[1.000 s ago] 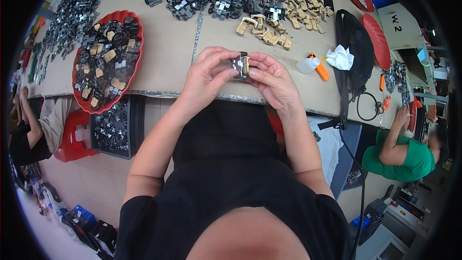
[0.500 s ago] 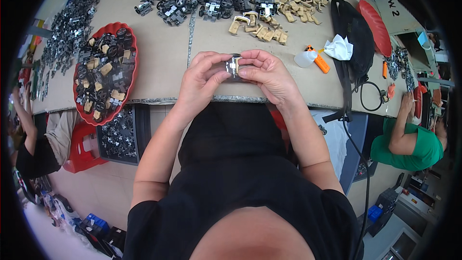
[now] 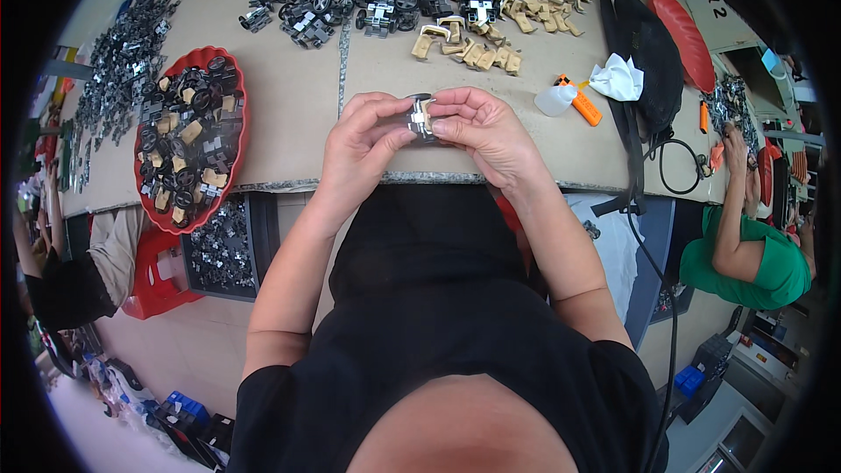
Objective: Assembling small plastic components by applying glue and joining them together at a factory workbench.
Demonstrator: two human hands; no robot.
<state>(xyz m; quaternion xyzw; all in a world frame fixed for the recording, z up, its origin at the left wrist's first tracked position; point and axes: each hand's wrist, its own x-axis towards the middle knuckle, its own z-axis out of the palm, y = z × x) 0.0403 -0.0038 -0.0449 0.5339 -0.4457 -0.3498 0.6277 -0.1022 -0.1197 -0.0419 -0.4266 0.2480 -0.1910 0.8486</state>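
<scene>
Left hand (image 3: 361, 142) and right hand (image 3: 480, 127) both pinched shut on small toy-car part (image 3: 420, 116), raised over table edge (image 3: 289, 184) for close fitting

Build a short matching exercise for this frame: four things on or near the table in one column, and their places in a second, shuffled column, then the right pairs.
Things:
1. small grey part
2. red tray
3. tan pieces
4. white cloth

Places:
A. on the black bag, right side of the table
B. pinched between the left hand and right hand
C. left of the hands, overhanging the table's near edge
D. heaped at the far side, beside the dark toy cars

Pairs: 1-B, 2-C, 3-D, 4-A
</scene>
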